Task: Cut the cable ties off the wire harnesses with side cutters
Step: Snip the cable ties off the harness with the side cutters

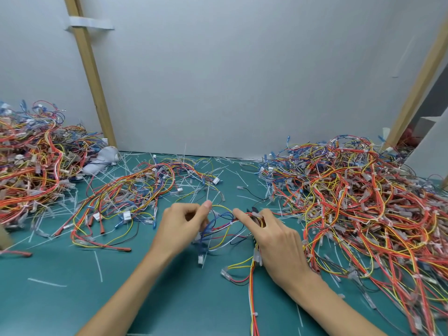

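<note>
Two hands meet over the green mat (169,299), near the middle of its front edge, and one harness (219,229) is held between them: a loose bundle of blue, red, yellow and white wires. Our left hand (180,226) pinches the blue loops with curled fingers and thumb. Our right hand (276,241) is curled round the side cutters (253,211) — only the dark tip shows beyond the knuckles — while its index finger lies straight along the wires, pointing left. Whether the blades are apart we cannot tell. What seems to be a small white cable tie (231,224) sits on the bundle just below that fingertip, so it lies left of the cutter tip and a little nearer to us. The bundle runs there roughly from left to right, so we judge that the blades must come across it, and the right hand is the nearer one. Large heaps of harnesses lie at the left edge (36,166) and the right edge (363,202).
</note>
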